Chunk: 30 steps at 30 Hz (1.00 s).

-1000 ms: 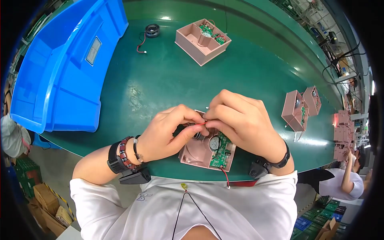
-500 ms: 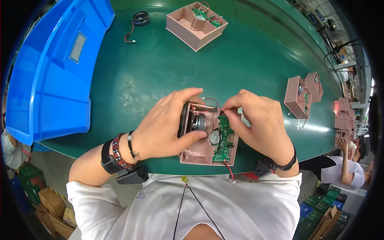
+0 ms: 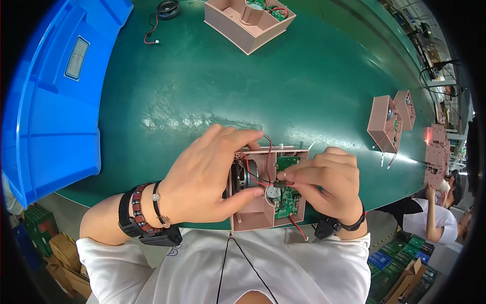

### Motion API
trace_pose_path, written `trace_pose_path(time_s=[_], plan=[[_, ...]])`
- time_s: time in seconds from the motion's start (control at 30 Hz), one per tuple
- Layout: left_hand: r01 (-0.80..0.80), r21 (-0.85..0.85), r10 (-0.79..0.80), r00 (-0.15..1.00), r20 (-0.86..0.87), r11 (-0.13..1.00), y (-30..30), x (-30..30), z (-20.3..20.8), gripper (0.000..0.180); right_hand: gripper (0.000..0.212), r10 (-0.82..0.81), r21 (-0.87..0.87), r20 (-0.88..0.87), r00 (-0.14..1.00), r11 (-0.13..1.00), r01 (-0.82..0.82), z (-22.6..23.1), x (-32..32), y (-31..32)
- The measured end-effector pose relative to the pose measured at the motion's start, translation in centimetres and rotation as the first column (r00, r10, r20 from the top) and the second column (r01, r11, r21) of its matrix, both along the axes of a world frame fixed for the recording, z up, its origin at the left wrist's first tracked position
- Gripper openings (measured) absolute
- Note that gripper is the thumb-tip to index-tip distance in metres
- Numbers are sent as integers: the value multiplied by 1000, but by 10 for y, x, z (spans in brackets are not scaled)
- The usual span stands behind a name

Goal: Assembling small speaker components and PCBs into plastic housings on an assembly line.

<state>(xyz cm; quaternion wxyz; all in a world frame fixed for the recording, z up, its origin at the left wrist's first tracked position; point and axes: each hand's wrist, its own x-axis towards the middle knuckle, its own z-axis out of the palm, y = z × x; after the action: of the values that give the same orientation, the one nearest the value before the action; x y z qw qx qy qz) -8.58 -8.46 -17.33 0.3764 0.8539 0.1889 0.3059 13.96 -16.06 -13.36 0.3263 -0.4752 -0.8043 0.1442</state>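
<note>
A pink speaker housing [image 3: 255, 218] lies open-side up at the near edge of the table. My left hand [image 3: 200, 175] spans its left end, with the thumb inside and the fingers over the far rim. Under that hand, partly hidden, is a round black-and-silver speaker [image 3: 251, 171]. A green circuit board [image 3: 288, 201] fills the housing's right side. Over the board, my right hand [image 3: 329, 177] pinches a speaker wire [image 3: 270, 154] by a small dark piece near its end. Another red lead [image 3: 298, 228] hangs over the near wall.
A large blue bin [image 3: 61, 111] stands at left. A loose speaker [image 3: 168, 9] with a wire lies beyond, beside another open pink housing [image 3: 248, 33]. More pink housings [image 3: 385, 124] sit at right, with a stack [image 3: 435, 157] farther off. Another person [image 3: 435, 218] works at far right.
My right hand has brought the wire from the housing's far rim down over the circuit board. The left hand still grips the housing, and the view has shifted slightly.
</note>
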Motion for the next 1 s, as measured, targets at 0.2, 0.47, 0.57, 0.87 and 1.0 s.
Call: trace_pose_path(time_s=[0.2, 0.47, 0.57, 0.87, 1.0], plan=[[31, -13, -30, 999, 18, 999, 3, 0, 1, 74, 16, -27, -81, -73, 997, 996, 21, -2, 5, 5], [61, 8, -61, 998, -27, 998, 5, -1, -1, 80, 13, -129, -327, -202, 971, 943, 57, -14, 4, 8], [67, 17, -67, 998, -17, 998, 5, -1, -1, 80, 14, -124, -320, -189, 974, 946, 58, -16, 4, 8], [34, 36, -35, 999, 24, 999, 3, 0, 2, 73, 13, -79, -297, -93, 993, 954, 49, -10, 4, 8], [37, 38, -37, 999, 1, 999, 3, -1, 1, 73, 13, -42, -248, 4, 999, 968, 42, -9, 5, 8]])
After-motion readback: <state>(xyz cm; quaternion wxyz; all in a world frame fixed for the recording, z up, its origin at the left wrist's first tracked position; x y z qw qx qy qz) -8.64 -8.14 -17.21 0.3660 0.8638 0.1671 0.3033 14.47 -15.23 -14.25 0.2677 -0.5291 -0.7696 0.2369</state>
